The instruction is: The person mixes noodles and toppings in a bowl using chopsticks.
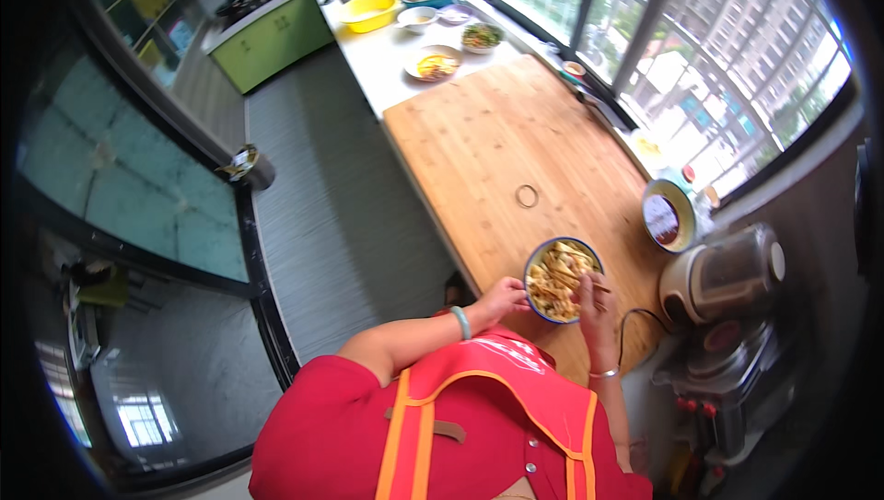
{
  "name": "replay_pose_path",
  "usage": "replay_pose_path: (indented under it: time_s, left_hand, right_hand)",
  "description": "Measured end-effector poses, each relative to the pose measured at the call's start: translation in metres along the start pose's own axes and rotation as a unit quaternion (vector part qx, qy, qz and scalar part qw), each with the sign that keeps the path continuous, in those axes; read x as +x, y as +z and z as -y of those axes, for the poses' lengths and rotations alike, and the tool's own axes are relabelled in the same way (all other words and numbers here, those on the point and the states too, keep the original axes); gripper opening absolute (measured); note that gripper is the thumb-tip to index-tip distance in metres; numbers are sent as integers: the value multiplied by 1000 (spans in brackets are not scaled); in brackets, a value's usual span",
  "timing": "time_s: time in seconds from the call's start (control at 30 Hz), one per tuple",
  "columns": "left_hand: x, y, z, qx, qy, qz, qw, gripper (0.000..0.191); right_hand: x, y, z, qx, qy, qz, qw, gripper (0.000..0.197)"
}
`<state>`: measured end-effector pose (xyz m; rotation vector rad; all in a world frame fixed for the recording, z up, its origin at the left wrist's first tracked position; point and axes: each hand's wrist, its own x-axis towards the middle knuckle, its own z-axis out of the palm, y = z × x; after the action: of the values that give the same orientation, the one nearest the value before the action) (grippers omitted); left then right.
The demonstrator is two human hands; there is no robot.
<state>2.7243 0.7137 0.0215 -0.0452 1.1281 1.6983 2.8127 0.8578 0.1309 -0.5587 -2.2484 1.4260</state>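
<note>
A blue-rimmed bowl (541,318) stands near the front of the wooden board. Wide, sauce-coated noodles (563,268) fill it. My left hand (503,301) grips the bowl's left rim between thumb and fingers, a pale green bangle on the wrist. Over the right side of the bowl, my right hand (592,303) is closed around wooden chopsticks (602,288). Their tips are hidden behind the hand and among the noodles. The right wrist wears a silver bangle.
Beneath the bowl lies a large wooden board (476,155), with a thin dark ring (526,196) on it. To the right are a bowl of dark red sauce (664,220) and a countertop appliance (725,275). Farther back stand a plate of food (434,65) and a yellow basin (369,13).
</note>
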Motion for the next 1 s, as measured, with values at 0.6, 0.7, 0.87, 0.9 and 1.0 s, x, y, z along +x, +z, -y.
replay_pose_path:
  time_s: [0.6, 0.7, 0.87, 0.9, 1.0]
  left_hand:
    - [157, 50, 67, 11, 10, -24, 1000, 14]
    - [147, 42, 65, 14, 6, -34, 999, 12]
    - [146, 22, 59, 2, 10, -24, 1000, 13]
    - [148, 17, 56, 9, 13, -10, 1000, 12]
    - [144, 5, 55, 12, 10, -16, 1000, 11]
  right_hand:
    - [50, -122, -158, 114, 79, -58, 989, 17]
    - [46, -148, -144, 155, 118, -82, 977, 20]
    - [23, -126, -164, 176, 203, -82, 960, 23]
    - [19, -112, -178, 190, 221, -98, 952, 23]
    - [9, -61, -230, 311, 222, -210, 900, 27]
